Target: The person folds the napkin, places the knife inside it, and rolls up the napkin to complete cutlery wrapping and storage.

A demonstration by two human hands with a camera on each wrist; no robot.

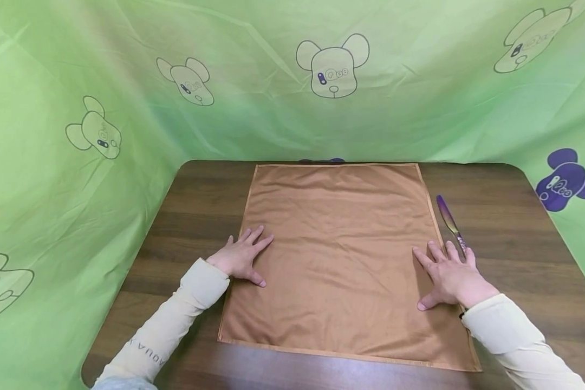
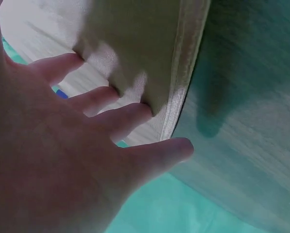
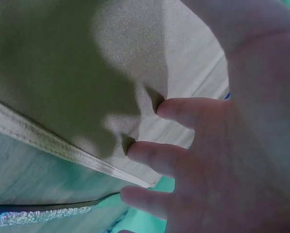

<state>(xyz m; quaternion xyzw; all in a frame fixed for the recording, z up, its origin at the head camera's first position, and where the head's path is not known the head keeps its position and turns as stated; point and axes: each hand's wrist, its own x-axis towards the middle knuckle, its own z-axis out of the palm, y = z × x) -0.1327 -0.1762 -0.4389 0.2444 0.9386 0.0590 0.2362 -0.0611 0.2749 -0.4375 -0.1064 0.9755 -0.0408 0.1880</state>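
A square brown cloth napkin [image 1: 336, 260] with a stitched hem lies spread on the wooden table, lightly wrinkled. My left hand [image 1: 240, 255] has its fingers spread across the napkin's left edge; in the left wrist view the fingertips [image 2: 144, 110] touch the fabric, with the little finger beyond the hem. Over the right edge, my right hand [image 1: 449, 279] is spread too, and its fingertips [image 3: 165, 108] meet the cloth in the right wrist view. Neither hand grips anything. A table knife [image 1: 449, 219] with a purple and gold sheen lies just right of the napkin, its lower end partly behind my right fingers.
The dark wooden table [image 1: 512, 216] has rounded corners and shows on both sides of the napkin. Green fabric [image 1: 253, 119] printed with bear heads hangs behind and beside the table, close to its far edge.
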